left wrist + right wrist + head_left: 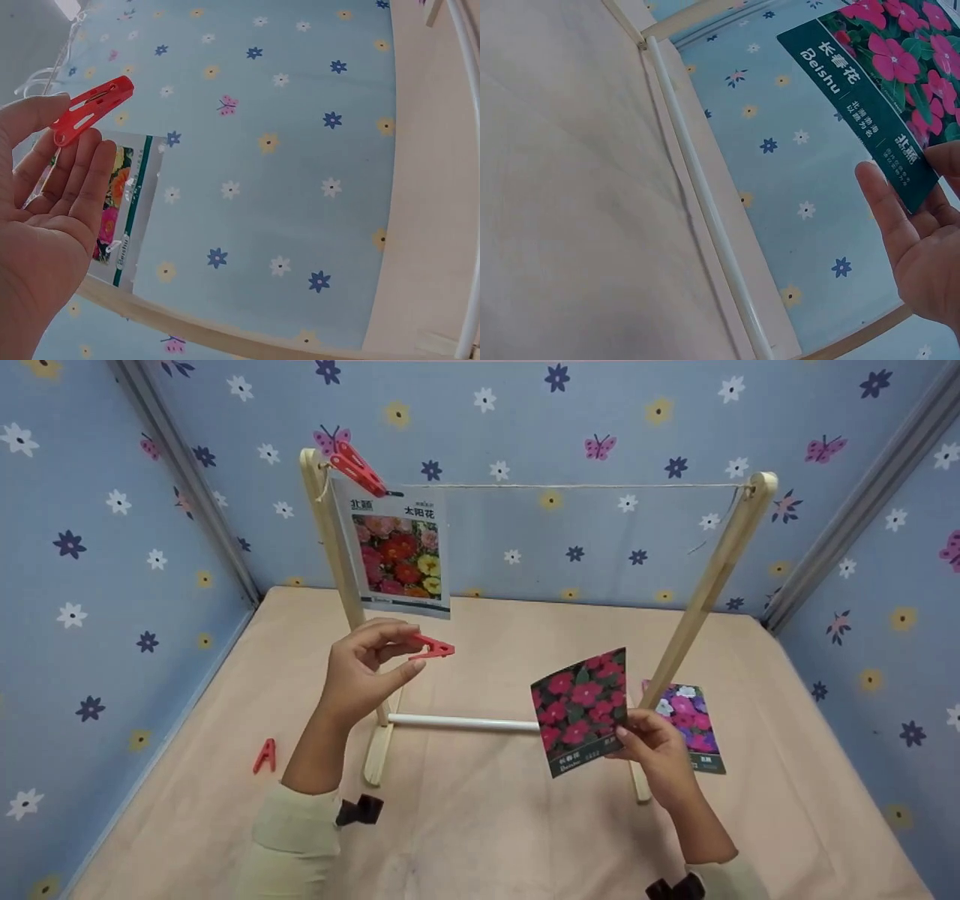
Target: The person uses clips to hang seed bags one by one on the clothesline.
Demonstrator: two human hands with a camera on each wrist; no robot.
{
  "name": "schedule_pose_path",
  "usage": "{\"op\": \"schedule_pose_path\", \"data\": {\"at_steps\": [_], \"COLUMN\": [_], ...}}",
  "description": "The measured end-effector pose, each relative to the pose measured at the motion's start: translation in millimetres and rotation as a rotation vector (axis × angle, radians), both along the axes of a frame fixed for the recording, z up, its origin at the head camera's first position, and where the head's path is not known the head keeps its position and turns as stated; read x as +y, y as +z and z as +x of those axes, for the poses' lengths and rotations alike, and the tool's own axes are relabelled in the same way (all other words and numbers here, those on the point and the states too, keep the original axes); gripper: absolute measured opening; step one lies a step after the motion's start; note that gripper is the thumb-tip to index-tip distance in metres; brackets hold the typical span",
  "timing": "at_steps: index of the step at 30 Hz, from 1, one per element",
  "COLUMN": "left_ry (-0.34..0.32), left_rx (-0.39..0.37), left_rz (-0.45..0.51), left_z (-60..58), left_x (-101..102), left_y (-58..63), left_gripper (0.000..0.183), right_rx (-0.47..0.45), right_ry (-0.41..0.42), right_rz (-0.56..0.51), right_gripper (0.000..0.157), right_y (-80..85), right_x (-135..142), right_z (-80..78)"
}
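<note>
Between thumb and fingers, my left hand (367,664) pinches a red clothespin (436,647), raised in front of the rack's left post; the left wrist view shows the clothespin (94,109) near the fingertips. My right hand (656,750) holds a seed packet with pink flowers (581,709) by its lower right corner, tilted, before the right post. Another seed packet (397,555), with red and yellow flowers, hangs at the string's left end from a red clothespin (356,469). Dark green lettering strip of the held packet (862,112) faces the right wrist camera.
A string (555,486) runs between two wooden posts (701,592), joined below by a white bar (465,724). A third packet with purple and pink flowers (694,720) lies on the table behind the right hand. A red clothespin (265,756) lies at the left. Flowered walls surround the table.
</note>
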State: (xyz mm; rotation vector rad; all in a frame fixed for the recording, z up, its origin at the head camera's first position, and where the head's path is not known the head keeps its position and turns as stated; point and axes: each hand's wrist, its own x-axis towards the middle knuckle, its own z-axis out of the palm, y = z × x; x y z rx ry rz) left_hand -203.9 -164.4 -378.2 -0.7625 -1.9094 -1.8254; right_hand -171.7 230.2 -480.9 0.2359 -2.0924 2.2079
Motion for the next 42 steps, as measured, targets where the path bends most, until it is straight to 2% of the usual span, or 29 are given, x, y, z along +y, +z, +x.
{"op": "schedule_pose_path", "data": {"at_steps": [7,13,19,24,31,37,42], "left_ry": [-0.019,-0.059,-0.06,-0.059,-0.09,-0.048,-0.004], "left_rx": [0.026,0.085,0.102,0.126,0.154,0.15,0.115], "left_rz": [0.036,0.099,0.153,0.186,0.239,0.268,0.303], "left_z": [-3.0,-7.7,-13.4,-19.7,-27.1,-35.0,-40.9], "left_x": [6,12,20,25,31,37,42], "left_y": [15.6,27.1,41.6,56.1,74.1,89.2,102.0], "left_gripper": [0.036,0.037,0.041,0.035,0.04,0.033,0.029], "right_rx": [0.014,0.06,0.111,0.151,0.183,0.229,0.238], "right_ry": [0.015,-0.003,-0.037,-0.01,0.018,0.045,0.023], "right_rz": [-0.001,0.016,0.017,-0.022,-0.031,-0.021,-0.014], "right_gripper": [0.021,0.023,0.025,0.024,0.024,0.022,0.02], "right_y": [9.1,15.8,23.6,32.5,42.6,50.3,57.7], "right_x": [-11,-21,-30,-36,-43,-52,-59], "right_z": [-6.6,-11.0,-16.3,-23.0,-29.9,-38.4,-44.6]}}
